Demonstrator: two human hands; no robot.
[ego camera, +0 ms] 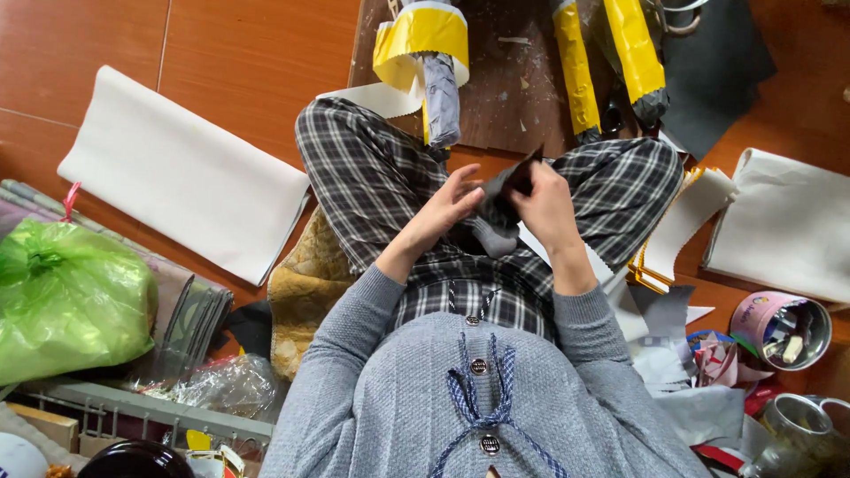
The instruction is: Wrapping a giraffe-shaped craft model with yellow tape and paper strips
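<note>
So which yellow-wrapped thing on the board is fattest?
The left one: a wide yellow band with a grey end hanging down. The other two are thin, slanted sticks.
</note>
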